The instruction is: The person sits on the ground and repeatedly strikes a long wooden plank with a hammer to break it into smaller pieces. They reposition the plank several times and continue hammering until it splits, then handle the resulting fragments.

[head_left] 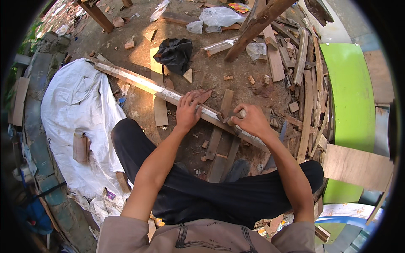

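A long wooden beam (162, 91), with worn whitish paint on its upper face, lies slantwise in front of my knees, from far left to near right. My left hand (188, 110) grips the beam near its middle, fingers bent over the top. Farther along, my right hand (252, 120) is closed round a wooden-handled tool (242, 113). The tool's dark metal part touches or hovers just over the beam; which one I cannot tell. Its exact kind is partly hidden by my fingers. Under the beam, short boards (215, 139) lie on the ground.
White sheeting (80, 92) lies at left with a wood block (80, 147) on it. Beyond the beam is a black plastic bag (174, 55). A slanted wooden post (257, 27) stands at the far side. Scrap wood (300, 59) and a green panel (350, 97) lie at right.
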Demonstrator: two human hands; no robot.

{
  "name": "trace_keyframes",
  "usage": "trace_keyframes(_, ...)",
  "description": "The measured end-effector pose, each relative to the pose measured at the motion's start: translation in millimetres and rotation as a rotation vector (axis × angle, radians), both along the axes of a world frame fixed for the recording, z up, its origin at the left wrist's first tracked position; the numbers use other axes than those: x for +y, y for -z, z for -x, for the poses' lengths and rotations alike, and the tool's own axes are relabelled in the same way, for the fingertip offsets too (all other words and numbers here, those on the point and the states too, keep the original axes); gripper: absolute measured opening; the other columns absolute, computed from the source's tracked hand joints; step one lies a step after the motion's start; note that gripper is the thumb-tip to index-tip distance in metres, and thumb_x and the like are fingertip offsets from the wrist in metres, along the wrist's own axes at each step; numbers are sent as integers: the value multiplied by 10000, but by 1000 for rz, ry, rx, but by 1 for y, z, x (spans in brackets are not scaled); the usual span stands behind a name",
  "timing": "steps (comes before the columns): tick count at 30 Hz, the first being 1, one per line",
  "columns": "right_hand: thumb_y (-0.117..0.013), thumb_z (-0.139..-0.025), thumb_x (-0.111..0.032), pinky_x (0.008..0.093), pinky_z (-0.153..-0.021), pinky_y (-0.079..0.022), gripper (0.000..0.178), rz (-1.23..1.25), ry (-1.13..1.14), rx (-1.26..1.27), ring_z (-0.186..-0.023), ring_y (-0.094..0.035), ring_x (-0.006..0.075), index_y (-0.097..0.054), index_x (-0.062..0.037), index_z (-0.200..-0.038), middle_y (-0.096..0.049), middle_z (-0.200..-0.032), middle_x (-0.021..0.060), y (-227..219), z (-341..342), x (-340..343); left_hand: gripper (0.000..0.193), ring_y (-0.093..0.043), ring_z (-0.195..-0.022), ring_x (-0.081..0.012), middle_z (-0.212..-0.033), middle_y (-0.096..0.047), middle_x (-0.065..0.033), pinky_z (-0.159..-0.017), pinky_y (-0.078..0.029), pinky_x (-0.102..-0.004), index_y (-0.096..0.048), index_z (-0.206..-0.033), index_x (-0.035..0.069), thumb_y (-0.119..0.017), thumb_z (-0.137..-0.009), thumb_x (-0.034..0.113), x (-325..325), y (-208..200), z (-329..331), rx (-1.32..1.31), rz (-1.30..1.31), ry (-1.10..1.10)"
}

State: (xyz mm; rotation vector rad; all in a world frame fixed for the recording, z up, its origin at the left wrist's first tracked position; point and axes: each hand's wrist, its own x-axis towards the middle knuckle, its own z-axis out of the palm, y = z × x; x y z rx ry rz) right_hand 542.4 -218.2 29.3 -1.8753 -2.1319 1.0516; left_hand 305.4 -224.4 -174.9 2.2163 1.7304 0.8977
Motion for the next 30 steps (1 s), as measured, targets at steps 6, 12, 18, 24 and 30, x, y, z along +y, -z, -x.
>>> trace_keyframes(6,-703,-848,-195,322,-716,-508,179,71,107,446,-738,-641,179,-681,-20,-874,-658,-742,80,71,-4,-3,437,-473,-1327,-325,-1339,-564,-120,-1134,-335,-491,-602,-1268,73,-697,-866,216,-13,11,-7,-13,36,109)
trace_keyframes(12,-679,-839,-274,321,-570,-431,286,240,194,589,-570,-538,111,-616,-27,-709,-573,-580,20,96,44,33,904,-156,-1485,-387,-1573,-224,-228,-1192,-147,-542,-290,-1521,91,-667,-831,537,36,-6,34,204,353,-256)
trace_keyframes(18,-672,-812,-251,340,-487,-394,304,293,168,576,-474,-516,136,-585,-25,-628,-540,-517,37,105,82,63,1199,210,-1492,-396,-1614,176,-260,-1186,70,-548,17,-1595,115,-492,-778,830,55,-4,64,293,839,-163)
trace_keyframes(24,-679,-768,-276,373,-489,-420,354,357,106,447,-463,-540,200,-603,32,-611,-552,-510,86,102,133,93,1178,229,-1476,-429,-1598,200,-282,-1170,93,-573,16,-1597,141,-479,-785,837,60,0,66,270,903,-114)
trace_keyframes(30,-674,-798,-231,358,-578,-446,281,198,8,419,-573,-586,201,-648,46,-754,-616,-620,100,112,157,106,990,277,-1466,-401,-1594,253,-244,-1163,140,-557,40,-1599,202,-378,-893,756,65,7,71,207,961,-104)
